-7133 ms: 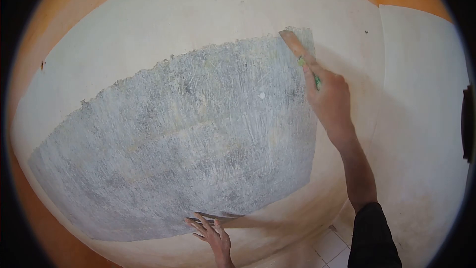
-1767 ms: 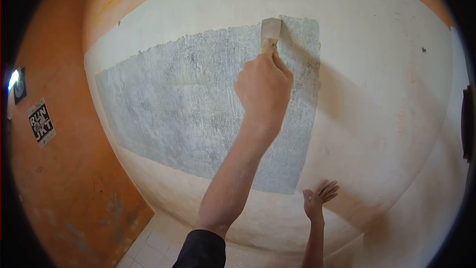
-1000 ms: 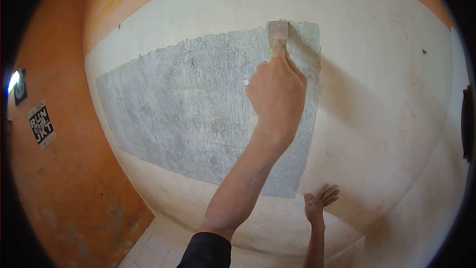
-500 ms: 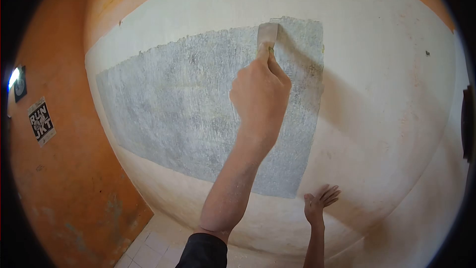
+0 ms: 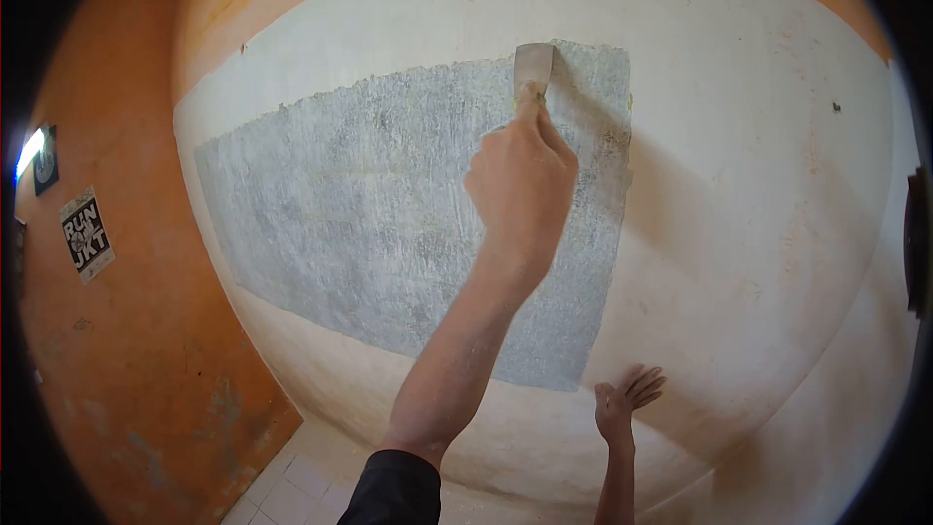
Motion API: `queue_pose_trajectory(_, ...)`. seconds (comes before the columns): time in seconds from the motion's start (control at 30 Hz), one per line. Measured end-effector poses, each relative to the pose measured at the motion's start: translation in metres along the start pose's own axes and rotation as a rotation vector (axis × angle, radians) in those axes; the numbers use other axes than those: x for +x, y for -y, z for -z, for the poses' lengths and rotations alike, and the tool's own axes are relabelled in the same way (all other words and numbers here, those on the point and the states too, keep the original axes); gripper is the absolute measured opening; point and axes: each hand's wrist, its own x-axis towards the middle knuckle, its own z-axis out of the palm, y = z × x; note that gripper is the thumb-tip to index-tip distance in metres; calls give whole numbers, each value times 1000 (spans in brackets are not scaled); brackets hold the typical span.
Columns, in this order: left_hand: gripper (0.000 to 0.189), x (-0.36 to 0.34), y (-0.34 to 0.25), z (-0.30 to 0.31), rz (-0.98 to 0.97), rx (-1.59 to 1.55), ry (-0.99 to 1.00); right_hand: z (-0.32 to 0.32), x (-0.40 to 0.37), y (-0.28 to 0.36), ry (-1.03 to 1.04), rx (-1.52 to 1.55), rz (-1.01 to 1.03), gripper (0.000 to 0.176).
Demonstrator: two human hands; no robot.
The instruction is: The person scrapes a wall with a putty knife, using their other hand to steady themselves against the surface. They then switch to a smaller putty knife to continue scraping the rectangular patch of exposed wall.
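Observation:
My left hand (image 5: 525,170) grips a putty knife (image 5: 534,62), its flat metal blade pointing up. The blade lies at the ragged upper edge of a grey bare patch (image 5: 389,194) on the pale wall (image 5: 739,136), near the patch's upper right corner. Most of the handle is hidden in my fist. Lower right, my right hand (image 5: 622,408) is open with its fingers spread, palm toward the wall, just beyond the patch's lower right corner. It holds nothing.
At the left stands an orange wall (image 5: 146,331) with a black-and-white sticker (image 5: 86,235) on it. Pale floor tiles (image 5: 292,486) show at the bottom. A dark object (image 5: 915,243) juts in at the right edge.
My left hand and the putty knife have shifted slightly right and up along the patch's upper edge. My right hand stays in nearly the same place. The view has turned a little.

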Motion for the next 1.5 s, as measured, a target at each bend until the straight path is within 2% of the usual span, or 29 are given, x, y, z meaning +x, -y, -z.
queue_pose_trajectory(0.2,35,-20,7,-17,14,35,-4,0,0,0,-13,-14,6,97)
queue_pose_trajectory(0.27,35,-8,4,-24,-26,49,-50,5,1,4,51,31,-54,97)
queue_pose_trajectory(0.37,35,13,-1,-21,26,25,-55,-2,-1,-1,9,-17,-10,97)
queue_pose_trajectory(0.47,35,-14,9,-5,79,85,43,0,-1,-3,29,4,-15,97)
queue_pose_trajectory(0.57,33,-33,25,-4,42,21,8,3,-1,0,22,5,13,96)
queue_pose_trajectory(0.67,33,-2,22,-1,40,21,7,-2,-1,1,-21,2,5,96)
queue_pose_trajectory(0.73,33,20,18,3,-23,-5,-65,-2,-1,1,-13,-1,9,97)
queue_pose_trajectory(0.87,33,-11,12,19,74,62,143,2,-1,1,7,8,9,98)
queue_pose_trajectory(1.13,32,-1,9,18,41,78,65,-3,-3,0,-20,-21,21,100)
queue_pose_trajectory(1.23,32,1,9,9,87,67,149,-1,1,1,-21,-24,-7,101)
queue_pose_trajectory(1.3,32,17,9,4,12,59,31,-2,-2,6,-8,-24,-21,101)
queue_pose_trajectory(1.4,33,8,6,24,22,42,134,-3,2,5,-89,-20,22,99)
queue_pose_trajectory(1.5,33,6,12,23,82,-18,198,-11,1,-3,-95,-61,-23,90)
